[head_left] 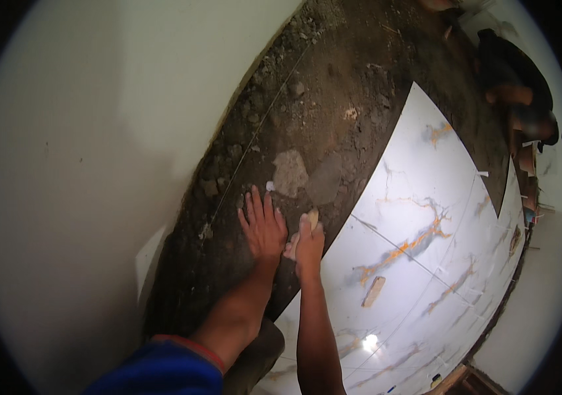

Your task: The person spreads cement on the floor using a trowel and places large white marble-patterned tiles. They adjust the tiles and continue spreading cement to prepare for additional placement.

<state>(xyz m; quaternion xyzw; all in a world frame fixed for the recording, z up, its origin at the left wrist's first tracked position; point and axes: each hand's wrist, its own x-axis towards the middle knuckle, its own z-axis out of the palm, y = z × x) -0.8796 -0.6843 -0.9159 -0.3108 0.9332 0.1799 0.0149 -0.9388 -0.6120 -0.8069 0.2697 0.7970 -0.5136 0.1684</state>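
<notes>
My left hand [264, 227] lies flat with fingers apart on the dark, crumbly ground [228, 263]. Just beyond its fingertips are a small white bit [270, 186] and a light grey patch of mortar [290, 173]. Beside it, my right hand [309, 247] is closed around a tan, wooden-looking piece [314, 216] whose end sticks up past the fist; the rest of it is hidden by the fingers. A smoother grey patch [326, 178] lies ahead of that fist; I cannot tell whether it joins the held piece.
White marble-patterned tiles [399, 217] cover the right side, bearing a small wooden block [373, 291]. A string [261, 128] runs along the ground near the pale left wall [96, 164]. Another person [518, 85] is at the far right.
</notes>
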